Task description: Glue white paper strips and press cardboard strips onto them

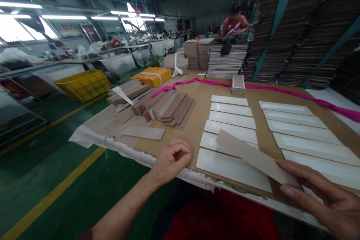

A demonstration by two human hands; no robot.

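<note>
My right hand (317, 191) pinches one end of a grey-brown cardboard strip (253, 153) between thumb and fingers. The strip slants over the near end of a column of white, glossy-faced strips (230, 165). To its left, my left hand (173, 157) hovers by the table's front edge, thumb and fingertips curled together with nothing showing in them. Just beyond that hand lies a single cardboard strip (144, 132). Behind it, a fanned pile of cardboard strips (171, 108) leans over. A second column of white strips (312, 131) runs along the right side.
A pink ribbon (213, 81) crosses the table behind the strips, near a small stack of strips (238, 83). Tall bundled stacks (281, 33) rise at the back right. A yellow bin (83, 84) stands on the floor at left. A person (234, 24) is behind the stacks.
</note>
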